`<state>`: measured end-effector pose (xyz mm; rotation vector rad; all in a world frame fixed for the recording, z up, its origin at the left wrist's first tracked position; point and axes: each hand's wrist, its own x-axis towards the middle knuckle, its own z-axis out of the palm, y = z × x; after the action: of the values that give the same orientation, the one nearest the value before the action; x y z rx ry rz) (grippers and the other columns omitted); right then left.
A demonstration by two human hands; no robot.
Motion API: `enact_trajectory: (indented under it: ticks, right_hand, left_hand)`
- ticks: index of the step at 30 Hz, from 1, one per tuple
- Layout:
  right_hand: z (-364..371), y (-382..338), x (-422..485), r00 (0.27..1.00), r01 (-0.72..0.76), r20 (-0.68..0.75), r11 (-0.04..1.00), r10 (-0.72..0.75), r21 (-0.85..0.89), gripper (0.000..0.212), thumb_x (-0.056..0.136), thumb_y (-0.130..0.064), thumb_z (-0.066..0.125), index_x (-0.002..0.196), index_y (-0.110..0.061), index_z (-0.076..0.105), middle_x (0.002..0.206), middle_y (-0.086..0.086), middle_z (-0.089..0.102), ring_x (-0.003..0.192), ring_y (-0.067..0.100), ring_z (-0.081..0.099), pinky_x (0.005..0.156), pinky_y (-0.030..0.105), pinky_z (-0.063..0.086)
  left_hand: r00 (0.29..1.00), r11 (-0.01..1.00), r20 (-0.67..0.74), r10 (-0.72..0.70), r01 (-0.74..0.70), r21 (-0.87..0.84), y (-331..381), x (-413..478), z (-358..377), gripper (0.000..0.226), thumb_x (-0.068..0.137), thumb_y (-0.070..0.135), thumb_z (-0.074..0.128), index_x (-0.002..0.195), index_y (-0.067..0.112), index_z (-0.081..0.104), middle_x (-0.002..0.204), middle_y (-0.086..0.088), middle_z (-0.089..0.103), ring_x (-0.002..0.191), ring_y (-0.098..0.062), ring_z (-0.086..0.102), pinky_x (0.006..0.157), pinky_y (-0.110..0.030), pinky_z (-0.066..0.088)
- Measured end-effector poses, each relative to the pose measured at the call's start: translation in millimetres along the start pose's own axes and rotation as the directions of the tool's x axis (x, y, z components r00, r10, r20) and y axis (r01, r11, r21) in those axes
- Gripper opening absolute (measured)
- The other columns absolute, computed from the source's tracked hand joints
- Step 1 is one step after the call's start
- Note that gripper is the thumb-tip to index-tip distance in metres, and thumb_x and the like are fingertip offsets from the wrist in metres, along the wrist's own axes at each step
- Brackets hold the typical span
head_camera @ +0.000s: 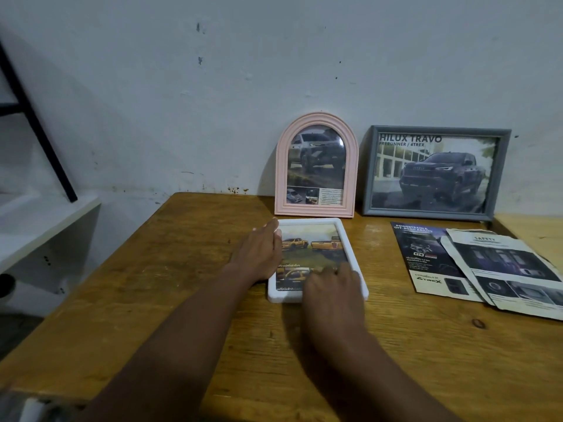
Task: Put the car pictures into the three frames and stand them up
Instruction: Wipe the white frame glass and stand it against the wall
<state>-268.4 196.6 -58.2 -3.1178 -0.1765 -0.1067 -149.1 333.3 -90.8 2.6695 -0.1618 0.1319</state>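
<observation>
Hiding white frame (307,221) corner (lower right) | right hand (332,287) | caption (288,288) half-covered

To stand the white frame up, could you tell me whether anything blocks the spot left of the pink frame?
Nothing visible does: only bare table lies between the white frame and the wall beside the pink frame.

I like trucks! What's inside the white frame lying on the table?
A picture with yellow pickup trucks sits inside the white frame. The left hand and right hand cover its left edge and lower right part.
</observation>
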Motion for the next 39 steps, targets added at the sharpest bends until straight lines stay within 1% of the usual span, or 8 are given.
enact_trajectory:
  ticks: [9, 17, 20, 22, 25, 28, 31, 39]
  right_hand:
    - [5, 56, 7, 0.945, 0.325, -0.094, 0.856, -0.315, 0.401, 0.034, 0.098, -0.023, 0.051, 0.127, -0.037, 0.063, 0.128, -0.013, 0.060, 0.127, 0.009, 0.037, 0.100, 0.038, 0.024]
    - [1, 97, -2, 0.898, 0.427, 0.021, 0.861, -0.439, -0.277, 0.057, 0.086, -0.044, 0.066, 0.138, -0.025, 0.052, 0.140, 0.002, 0.055, 0.134, 0.022, 0.040, 0.106, 0.045, 0.028]
    - [-5, 102, -5, 0.952, 0.293, -0.151, 0.936, -0.266, 0.194, 0.028, 0.095, -0.027, 0.058, 0.122, -0.030, 0.062, 0.125, -0.004, 0.063, 0.121, 0.016, 0.052, 0.101, 0.035, 0.039]
    - [-24, 113, -5, 0.991, -0.013, -0.070, 0.592, 0.118, 0.806, 0.023, 0.101, -0.017, 0.051, 0.103, -0.030, 0.069, 0.103, -0.002, 0.072, 0.099, 0.015, 0.066, 0.084, 0.035, 0.052]
    - [-38, 140, 11, 0.862, -0.365, 0.415, -0.212, 0.292, 0.907, 0.019, 0.101, -0.018, 0.050, 0.104, -0.010, 0.067, 0.089, 0.010, 0.075, 0.089, 0.026, 0.070, 0.078, 0.043, 0.055]
    - [-42, 148, 32, 0.816, -0.475, 0.559, -0.382, 0.144, 0.793, 0.018, 0.095, -0.023, 0.054, 0.103, -0.010, 0.063, 0.085, 0.011, 0.069, 0.081, 0.026, 0.066, 0.072, 0.039, 0.052]
    - [-46, 144, 64, 0.851, -0.460, 0.501, -0.236, 0.157, 0.856, 0.016, 0.096, -0.018, 0.054, 0.102, -0.007, 0.064, 0.085, 0.013, 0.070, 0.081, 0.025, 0.067, 0.072, 0.039, 0.054]
    - [-9, 104, 148, 0.999, 0.008, -0.041, 0.848, 0.016, 0.530, 0.022, 0.100, -0.026, 0.053, 0.117, -0.015, 0.061, 0.106, 0.004, 0.063, 0.095, 0.018, 0.059, 0.081, 0.035, 0.051]
  left_hand:
    - [1.000, 1.000, 0.014, 0.000, 0.000, 0.007, -1, 0, -1, 0.049, 0.111, 0.038, 0.025, 0.157, 0.021, 0.032, 0.152, -0.012, 0.050, 0.144, -0.035, 0.040, 0.113, -0.045, 0.035]
    - [0.998, 0.993, 0.051, 0.029, -0.035, 0.115, -2, 4, -2, 0.054, 0.110, 0.041, 0.022, 0.159, 0.020, 0.027, 0.163, -0.008, 0.034, 0.152, -0.032, 0.027, 0.120, -0.047, 0.026]
    - [0.994, 0.980, 0.094, 0.054, -0.071, 0.186, -2, 9, -5, 0.059, 0.109, 0.048, 0.022, 0.162, 0.023, 0.019, 0.167, -0.008, 0.025, 0.155, -0.030, 0.018, 0.123, -0.049, 0.019]
    - [0.985, 0.963, 0.134, 0.110, -0.139, 0.230, 1, 13, -10, 0.062, 0.108, 0.052, 0.021, 0.163, 0.024, 0.012, 0.170, -0.006, 0.014, 0.157, -0.026, 0.005, 0.124, -0.045, 0.005]
    - [0.973, 0.950, 0.123, 0.195, -0.219, 0.223, 8, 16, -17, 0.065, 0.105, 0.057, 0.020, 0.163, 0.028, 0.010, 0.171, 0.001, 0.009, 0.157, -0.020, -0.006, 0.122, -0.041, -0.005]
    - [0.964, 0.955, 0.150, 0.219, -0.243, 0.169, 20, 8, -14, 0.064, 0.106, 0.057, 0.024, 0.163, 0.030, 0.011, 0.171, 0.005, 0.009, 0.157, -0.019, -0.006, 0.122, -0.042, -0.003]
    - [0.942, 0.934, 0.237, 0.240, -0.290, 0.210, 20, -7, 5, 0.064, 0.105, 0.059, 0.021, 0.162, 0.032, 0.012, 0.171, 0.004, 0.005, 0.157, -0.020, -0.008, 0.123, -0.044, -0.004]
    - [0.941, 0.942, 0.260, 0.217, -0.272, 0.197, 14, -11, 15, 0.064, 0.105, 0.060, 0.018, 0.162, 0.034, 0.009, 0.171, 0.007, -0.002, 0.156, -0.016, -0.011, 0.124, -0.042, -0.001]
